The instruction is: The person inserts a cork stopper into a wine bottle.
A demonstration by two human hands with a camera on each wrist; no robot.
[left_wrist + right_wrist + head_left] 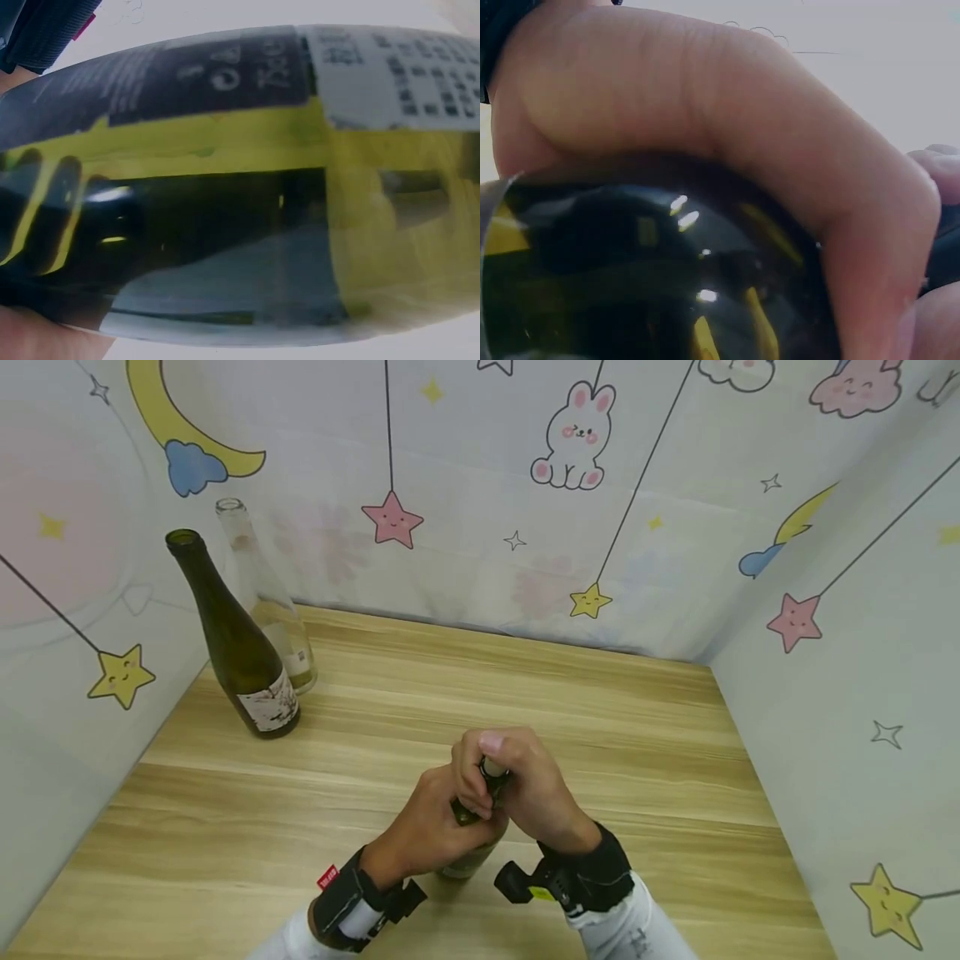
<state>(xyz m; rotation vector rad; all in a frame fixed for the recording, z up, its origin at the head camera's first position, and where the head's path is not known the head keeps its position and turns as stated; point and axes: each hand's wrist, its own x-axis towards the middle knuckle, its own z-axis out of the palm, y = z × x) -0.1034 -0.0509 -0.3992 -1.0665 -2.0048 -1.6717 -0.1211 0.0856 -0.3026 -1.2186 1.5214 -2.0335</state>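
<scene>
A green glass bottle [467, 865] stands tilted between both hands near the front of the table. My left hand [431, 828] grips it around the upper body, thumb across the near side. Higher up, my right hand [536, 789] is curled round the neck, its thumb beside a pale cork [494, 767] in the mouth. In the left wrist view the glass [217, 146] fills the frame, with a dark label [165, 86] and a white one [397, 79]. A bent finger [727, 112] arches over the bottle's dark shoulder [630, 270] in the right wrist view.
At the back left stands a dark green bottle [236, 639] with a white patterned label. Just behind it is a clear glass bottle [262, 560]. Printed cloth walls [465, 460] enclose the wood-grain table [637, 727] at the back and both sides.
</scene>
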